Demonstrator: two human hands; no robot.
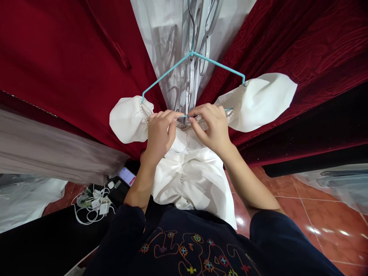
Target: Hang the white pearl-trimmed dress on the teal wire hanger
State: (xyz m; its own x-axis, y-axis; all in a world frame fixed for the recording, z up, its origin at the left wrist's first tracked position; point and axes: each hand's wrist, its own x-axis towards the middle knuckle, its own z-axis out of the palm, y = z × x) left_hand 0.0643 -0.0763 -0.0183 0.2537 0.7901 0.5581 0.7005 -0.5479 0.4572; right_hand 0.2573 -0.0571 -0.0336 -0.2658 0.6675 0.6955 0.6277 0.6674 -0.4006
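Observation:
A white dress (192,172) with puffed sleeves and a pearl-beaded neckline hangs in front of me on a light blue hanger (218,64). The left sleeve (129,120) and the right sleeve (264,101) spread out to either side. My left hand (161,128) and my right hand (212,124) meet at the middle of the neckline, fingertips almost touching. Both are closed in a pinch on the thin blue lower bar of the hanger, part of which shows between them. Much of the neckline is hidden behind my fingers.
Red fabric hangs on the left (86,57) and on the right (287,42). White hangers (205,42) crowd together behind the dress. A phone (127,176) and tangled white cables (96,203) lie on a black surface at lower left. Red floor tiles (310,214) show at right.

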